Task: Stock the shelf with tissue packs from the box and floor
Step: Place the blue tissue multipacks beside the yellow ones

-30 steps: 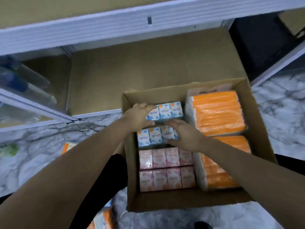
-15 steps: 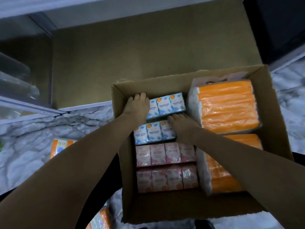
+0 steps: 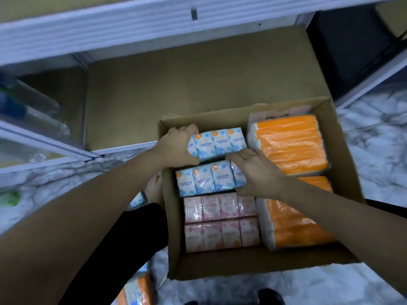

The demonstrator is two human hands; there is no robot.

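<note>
An open cardboard box (image 3: 343, 150) stands on the floor before a low brown shelf board (image 3: 193, 89). Inside lie two blue tissue packs, two pink packs (image 3: 220, 221) and two orange packs (image 3: 290, 144). My left hand (image 3: 176, 148) grips the left end of the far blue pack (image 3: 222, 142), which sits raised and tilted. My right hand (image 3: 255, 172) holds the right end of the near blue pack (image 3: 207, 179), thumb under its front edge.
A white metal shelf rail (image 3: 154, 20) runs overhead. Clear bottles (image 3: 26, 111) fill the left bay. More tissue packs (image 3: 136, 291) lie on the marble floor by my dark-trousered leg (image 3: 123, 249). A dark gap (image 3: 348, 51) opens at the upper right.
My left hand has closed around the far blue pack's end and lifted it slightly. My right hand has spread over the near blue pack. The camera tilted up, showing the shelf rail again.
</note>
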